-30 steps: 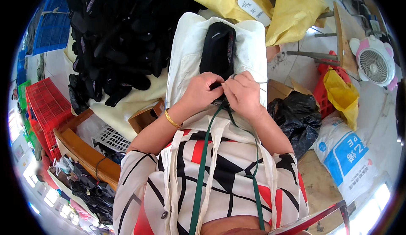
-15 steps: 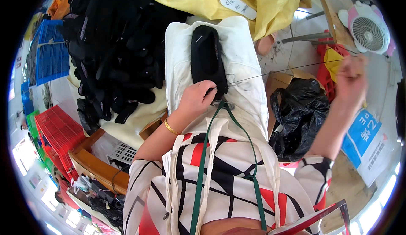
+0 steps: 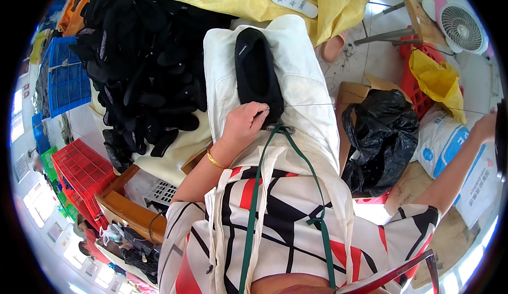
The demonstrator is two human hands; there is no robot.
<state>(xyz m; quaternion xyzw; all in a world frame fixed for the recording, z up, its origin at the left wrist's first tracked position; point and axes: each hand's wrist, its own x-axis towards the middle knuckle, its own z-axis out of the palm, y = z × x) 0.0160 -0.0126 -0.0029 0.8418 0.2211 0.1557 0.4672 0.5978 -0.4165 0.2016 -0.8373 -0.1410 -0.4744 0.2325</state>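
Note:
A black slip-on shoe [image 3: 244, 74] lies lengthwise on the white apron cloth over my lap, its opening facing up. At its near end my left hand [image 3: 244, 123] is closed, thumb and fingertips pinching the edge of the shoe. From that end a thin dark thread [image 3: 312, 105] runs taut to the right. My right hand [image 3: 482, 128] is stretched far out at the right rim of the view, closed at the end of the thread; its fingertips are partly lost in the dark border.
A heap of black shoes [image 3: 153, 66] lies to the left. On the right are a black plastic bag [image 3: 378, 140] in a cardboard box, a yellow bag [image 3: 436, 79] and a pink-and-white fan [image 3: 460, 26]. A white sole-shaped piece [image 3: 293, 3] rests on yellow sheeting ahead.
My right hand has moved outward and down to the right rim, drawing the thread further out. My left hand stays at the near end of the shoe.

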